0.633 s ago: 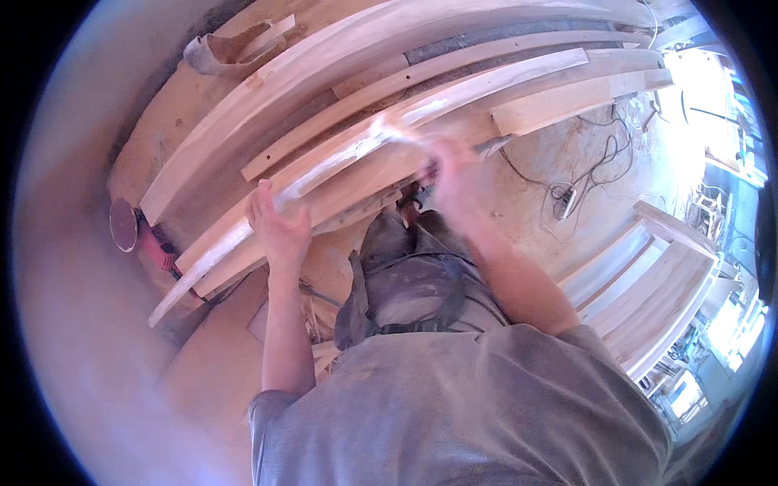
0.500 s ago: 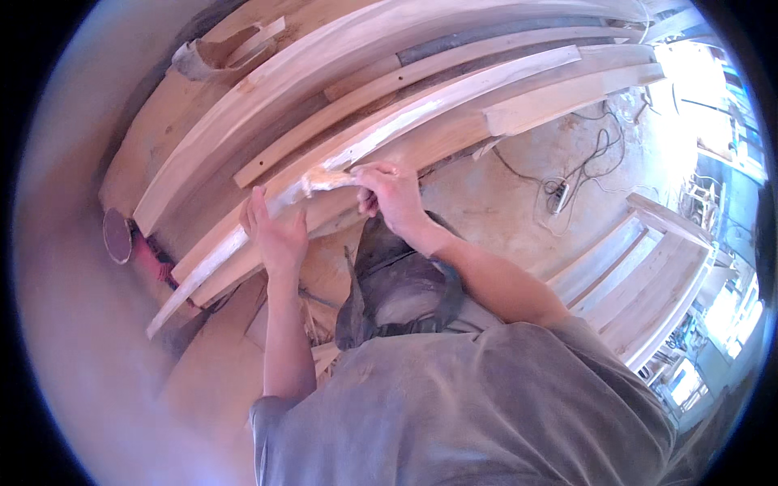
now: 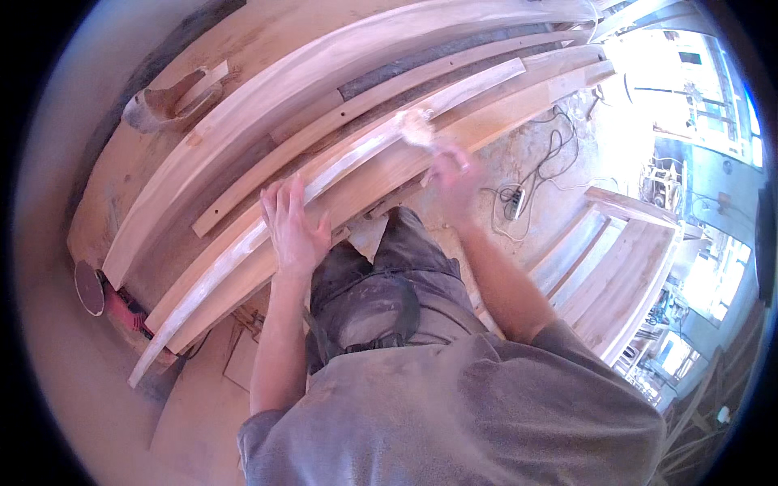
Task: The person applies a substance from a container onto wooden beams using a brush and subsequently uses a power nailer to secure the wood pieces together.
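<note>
Nearest, the person's grey shirt [image 3: 454, 413] is filling the lower area. The left hand [image 3: 296, 227] is lying across the white-coated wooden strip [image 3: 348, 168], fingers and thumb standing apart; I cannot tell whether it is gripping the edge. The right hand [image 3: 455, 178], motion-blurred, is closing around the handle of a brush [image 3: 416, 128]. The bristles are meeting the strip in my view, farther right than the left hand; blur is hiding actual contact. The strip is running diagonally beneath the left hand and beyond the right. A red sander [image 3: 126, 312] is lying near its left end. Beyond the strip, a broad curved beam [image 3: 235, 134] is running alongside. Rightward, a dark cable [image 3: 556, 146] is looping across the floor.
</note>
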